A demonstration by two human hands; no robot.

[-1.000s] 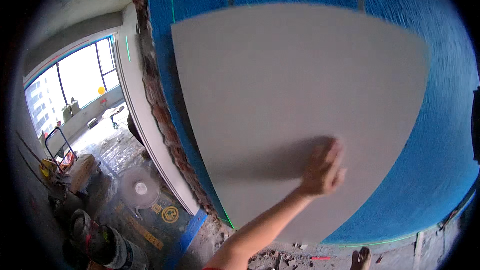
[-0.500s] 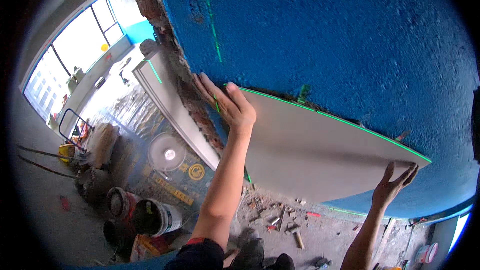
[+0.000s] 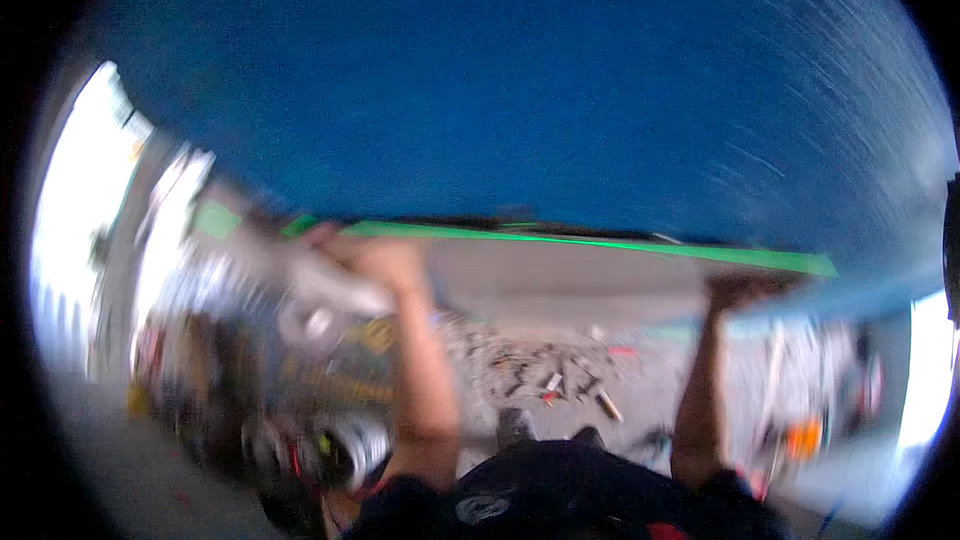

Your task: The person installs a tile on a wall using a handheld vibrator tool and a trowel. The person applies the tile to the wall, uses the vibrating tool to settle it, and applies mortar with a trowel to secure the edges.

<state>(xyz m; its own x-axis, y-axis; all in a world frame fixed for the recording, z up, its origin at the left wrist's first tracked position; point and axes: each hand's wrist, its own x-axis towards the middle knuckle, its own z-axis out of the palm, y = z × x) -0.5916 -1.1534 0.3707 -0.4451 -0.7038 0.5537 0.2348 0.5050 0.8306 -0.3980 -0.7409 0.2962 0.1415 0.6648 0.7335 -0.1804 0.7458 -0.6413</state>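
Note:
A large pale grey tile (image 3: 560, 278) stands against the blue wall (image 3: 500, 110), a bright green laser line running along its top edge. My left hand (image 3: 378, 258) lies at the tile's upper left corner, fingers stretched out to the left, though motion blurs them. At the right end, my right hand (image 3: 752, 287) rests flat on the tile close under the top edge, a dark smeared shape with its fingers pointing right. Both hands press on the tile rather than wrap round it. Its lower part is seen steeply and looks foreshortened.
Rubble and broken bits (image 3: 540, 370) litter the floor below the tile. Buckets (image 3: 350, 448) stand at the lower left, near a round clear lid-like object (image 3: 312, 325). An orange object (image 3: 803, 437) lies at the lower right. Bright windows (image 3: 85, 200) show at the left.
My view has swung and levelled, so the tile's top edge now lies nearly horizontal and its face looks narrower. Both hands remain at the same ends of the tile. The picture has become blurred.

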